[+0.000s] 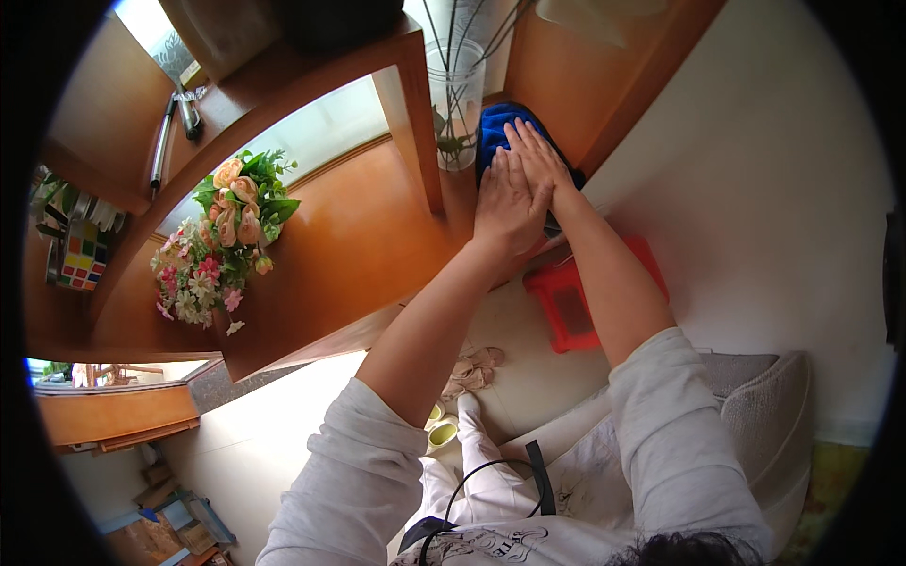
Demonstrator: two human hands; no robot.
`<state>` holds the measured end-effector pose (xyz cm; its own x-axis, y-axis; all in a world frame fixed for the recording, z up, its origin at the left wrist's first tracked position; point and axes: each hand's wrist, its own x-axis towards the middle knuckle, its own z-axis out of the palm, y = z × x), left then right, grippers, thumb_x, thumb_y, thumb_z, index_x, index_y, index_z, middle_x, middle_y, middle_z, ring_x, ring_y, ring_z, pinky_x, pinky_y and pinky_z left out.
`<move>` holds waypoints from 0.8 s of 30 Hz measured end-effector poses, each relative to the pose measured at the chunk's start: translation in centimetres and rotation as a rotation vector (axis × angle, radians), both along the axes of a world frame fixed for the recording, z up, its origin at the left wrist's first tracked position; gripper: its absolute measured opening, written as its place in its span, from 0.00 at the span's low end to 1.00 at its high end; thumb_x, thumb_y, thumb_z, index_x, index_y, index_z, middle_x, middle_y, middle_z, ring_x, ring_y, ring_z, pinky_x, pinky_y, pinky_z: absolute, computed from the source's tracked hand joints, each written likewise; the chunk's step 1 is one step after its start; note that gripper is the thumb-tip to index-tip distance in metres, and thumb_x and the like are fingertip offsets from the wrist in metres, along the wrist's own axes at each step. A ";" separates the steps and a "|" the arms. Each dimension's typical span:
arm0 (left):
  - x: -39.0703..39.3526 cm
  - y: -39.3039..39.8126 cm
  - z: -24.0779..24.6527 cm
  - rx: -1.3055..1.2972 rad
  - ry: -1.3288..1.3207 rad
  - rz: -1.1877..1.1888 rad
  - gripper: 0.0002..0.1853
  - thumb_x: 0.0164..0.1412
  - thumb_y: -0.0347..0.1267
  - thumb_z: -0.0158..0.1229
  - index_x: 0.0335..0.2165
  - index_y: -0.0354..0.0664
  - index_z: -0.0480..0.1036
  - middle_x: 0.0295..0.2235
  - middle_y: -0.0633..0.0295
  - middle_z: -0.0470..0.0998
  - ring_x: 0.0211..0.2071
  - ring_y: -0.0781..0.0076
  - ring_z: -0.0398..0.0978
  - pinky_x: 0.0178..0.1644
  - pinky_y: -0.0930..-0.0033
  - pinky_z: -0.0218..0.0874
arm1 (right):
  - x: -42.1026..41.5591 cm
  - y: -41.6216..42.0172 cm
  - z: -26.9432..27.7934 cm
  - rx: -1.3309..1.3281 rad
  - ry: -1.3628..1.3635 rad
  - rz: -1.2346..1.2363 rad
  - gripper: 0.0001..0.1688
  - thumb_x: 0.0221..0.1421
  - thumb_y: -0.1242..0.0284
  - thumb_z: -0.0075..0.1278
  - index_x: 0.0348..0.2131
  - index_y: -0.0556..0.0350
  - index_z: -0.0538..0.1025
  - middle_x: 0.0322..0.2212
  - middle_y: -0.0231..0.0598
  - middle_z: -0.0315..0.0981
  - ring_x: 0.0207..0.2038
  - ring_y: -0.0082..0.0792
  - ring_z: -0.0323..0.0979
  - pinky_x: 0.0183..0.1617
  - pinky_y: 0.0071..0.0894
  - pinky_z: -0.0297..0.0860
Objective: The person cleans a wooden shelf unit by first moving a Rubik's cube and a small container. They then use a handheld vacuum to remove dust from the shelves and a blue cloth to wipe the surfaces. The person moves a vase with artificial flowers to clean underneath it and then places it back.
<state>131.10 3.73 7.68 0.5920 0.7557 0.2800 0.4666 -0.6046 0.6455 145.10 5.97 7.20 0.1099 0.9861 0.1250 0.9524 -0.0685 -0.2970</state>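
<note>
Both of my hands reach to the back corner of a brown wooden shelf (361, 233). My left hand (513, 201) and my right hand (541, 159) lie close together, partly overlapping, over a blue cloth (500, 122) with a dark edge. My fingertips press flat on the cloth, and its near part is hidden under the hands. Just left of the cloth stands a clear vase (456, 106) holding thin dark stems and a few leaves. Artificial flowers (230, 233) in peach, pink and white rest further left on the wood.
Pens (164, 138) lie on an upper shelf at the left, above a colourful puzzle cube (85, 262). Below my arms are a red plastic stool (566, 304), shoes (442, 433) on the tiled floor and a grey upholstered seat (768, 410). A white wall (764, 212) borders the right side.
</note>
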 end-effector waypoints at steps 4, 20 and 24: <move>-3.3 -2.9 0.4 -0.017 0.090 -0.060 0.42 0.67 0.53 0.36 0.63 0.28 0.45 0.64 0.35 0.47 0.67 0.44 0.42 0.69 0.53 0.31 | -3.0 -3.8 -2.4 0.073 -0.173 -0.108 0.35 0.66 0.57 0.32 0.66 0.53 0.51 0.67 0.49 0.41 0.69 0.46 0.39 0.71 0.44 0.40; -11.1 -8.4 1.0 0.005 0.045 0.011 0.40 0.68 0.51 0.35 0.63 0.26 0.46 0.65 0.38 0.48 0.68 0.47 0.42 0.69 0.55 0.32 | -11.8 -12.2 0.8 0.140 -0.002 0.196 0.34 0.60 0.63 0.43 0.61 0.60 0.61 0.63 0.52 0.53 0.67 0.49 0.48 0.69 0.44 0.47; -10.1 -7.8 0.6 -0.031 0.099 0.003 0.41 0.68 0.53 0.31 0.63 0.27 0.45 0.66 0.41 0.47 0.68 0.49 0.41 0.70 0.56 0.29 | -11.2 -12.8 0.2 0.235 0.082 0.185 0.33 0.57 0.68 0.46 0.60 0.62 0.62 0.61 0.54 0.56 0.64 0.52 0.53 0.68 0.44 0.50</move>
<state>120.97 -4.07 8.32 0.6136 0.7647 0.1968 0.5304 -0.5838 0.6147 133.88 -6.85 7.44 -0.0495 0.9355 0.3499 0.9145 0.1833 -0.3606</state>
